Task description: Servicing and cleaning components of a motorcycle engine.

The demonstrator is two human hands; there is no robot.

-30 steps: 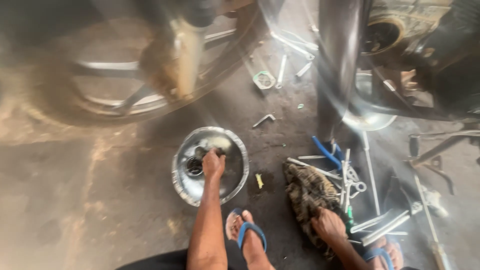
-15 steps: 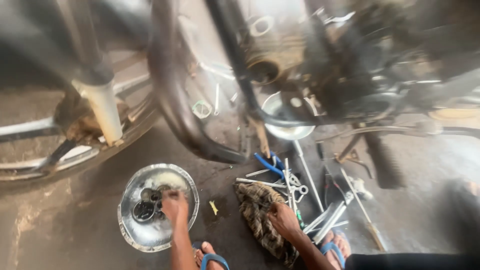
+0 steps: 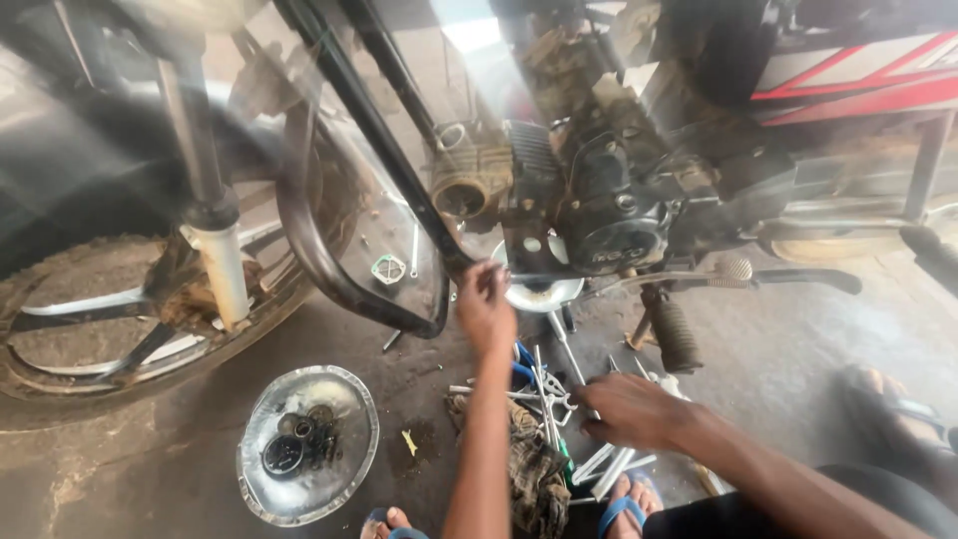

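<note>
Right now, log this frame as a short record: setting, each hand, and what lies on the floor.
setting: motorcycle engine and front wheel above a concrete floor
left hand: raised at the small metal bowl under the engine; grip unclear
right hand: resting on the pile of wrenches
floor items: round metal tray holding dark round parts; patterned rag under the tools

A motorcycle engine (image 3: 589, 200) sat at upper centre, its front wheel (image 3: 120, 309) at left. A metal bowl (image 3: 344, 469) lay lower left; tools (image 3: 549, 399) and a rag (image 3: 534, 469) lay to its right, below the engine
</note>
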